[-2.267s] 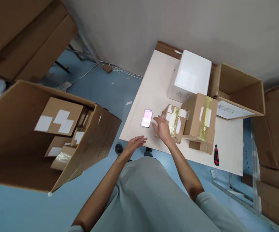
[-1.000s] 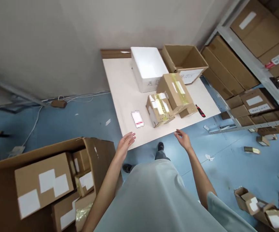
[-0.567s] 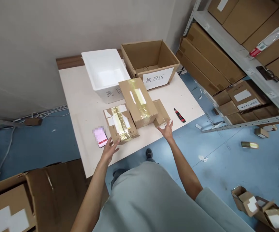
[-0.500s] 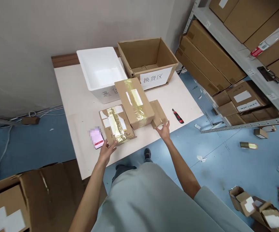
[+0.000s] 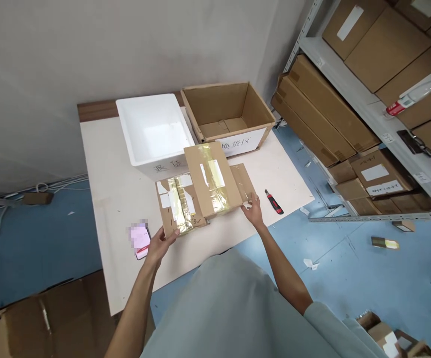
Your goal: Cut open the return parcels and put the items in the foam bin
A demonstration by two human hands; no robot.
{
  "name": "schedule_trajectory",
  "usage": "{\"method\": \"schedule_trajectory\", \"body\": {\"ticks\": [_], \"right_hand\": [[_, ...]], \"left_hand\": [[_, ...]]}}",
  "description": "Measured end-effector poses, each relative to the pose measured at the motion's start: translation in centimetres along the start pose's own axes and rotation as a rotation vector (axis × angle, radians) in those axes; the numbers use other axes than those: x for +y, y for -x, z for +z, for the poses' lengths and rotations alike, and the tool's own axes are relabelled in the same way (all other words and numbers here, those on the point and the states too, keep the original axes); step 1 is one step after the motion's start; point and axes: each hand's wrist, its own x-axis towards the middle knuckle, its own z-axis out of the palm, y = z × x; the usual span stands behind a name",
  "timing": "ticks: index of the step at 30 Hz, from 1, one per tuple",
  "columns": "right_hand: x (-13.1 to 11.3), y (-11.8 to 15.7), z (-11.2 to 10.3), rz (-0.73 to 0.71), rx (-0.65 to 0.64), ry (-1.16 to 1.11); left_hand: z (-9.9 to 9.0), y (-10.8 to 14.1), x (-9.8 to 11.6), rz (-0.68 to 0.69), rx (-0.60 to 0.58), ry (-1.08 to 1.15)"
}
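My left hand [image 5: 163, 243] grips the near left corner of a flat cardboard box [image 5: 166, 214] with yellowish tape and white labels, thumb on top. At the near end of a small plain cardboard box [image 5: 242, 179], my right hand [image 5: 253, 211] has its fingers closed on the edge. Between these two sits a larger taped cardboard box [image 5: 196, 171] with a white label, close against both. Whether the three boxes rest on the table or are slightly raised, I cannot tell. A red and black utility knife [image 5: 274, 202] lies right of my right hand; a phone [image 5: 140, 241] lies left of my left.
Behind the boxes on the white table [image 5: 103, 169] stand a white foam bin [image 5: 126, 132] and an open cardboard bin [image 5: 234, 130] with a handwritten sign. A shelf [image 5: 353, 82] with cartons is at right. Small boxes and scraps lie on the blue floor [image 5: 335, 268].
The camera view has tilted up. Relative to the table, the three boxes have shifted away from the near edge or risen, together with both hands. Less of the larger box's near side shows.
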Motion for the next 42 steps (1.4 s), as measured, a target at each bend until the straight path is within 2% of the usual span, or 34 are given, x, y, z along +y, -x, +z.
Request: {"method": "schedule_trajectory", "body": {"ticks": [3, 6, 11, 16, 19, 23, 28, 32, 36, 39, 42], "right_hand": [[0.9, -1.7, -1.2, 0.004, -0.010, -0.085], [1.6, -3.8, -3.3, 0.019, -0.057, -0.157], [2.5, -7.6, -8.8, 0.084, -0.185, -0.287], [3.6, -10.5, -13.6, 0.071, -0.277, -0.353], [4.0, -11.8, -14.6, 0.076, -0.318, -0.342], [4.4, -12.5, -14.4, 0.079, -0.352, -0.328], [3.9, -12.0, -14.8, 0.077, -0.288, -0.277], [2.0, -10.8, -16.6, 0.019, -0.167, -0.211], [-1.7, -9.2, -17.5, -0.219, -0.019, -0.091], [-5.6, -7.3, -16.3, -0.417, 0.011, -0.004], [-10.1, -4.6, -13.4, -0.589, -0.038, 0.072]], "left_hand": [[1.8, -0.5, 1.0, 0.008, -0.004, -0.014], [4.4, -0.5, 2.0, 0.030, -0.008, -0.006], [9.6, -0.7, 4.0, 0.028, 0.007, 0.044], [14.3, -1.7, 6.0, 0.022, 0.015, 0.100], [16.1, -2.1, 6.5, -0.023, 0.078, 0.133], [17.5, -1.2, 6.3, -0.051, 0.148, 0.135], [19.2, 0.9, 5.6, -0.097, 0.276, 0.066], [19.8, 1.9, 5.1, -0.085, 0.293, 0.072], [18.2, 3.0, 4.2, -0.055, 0.236, 0.070], [15.9, 3.7, 2.8, -0.029, 0.219, 0.092], [13.6, 3.9, 1.0, -0.041, 0.179, 0.173]]}}
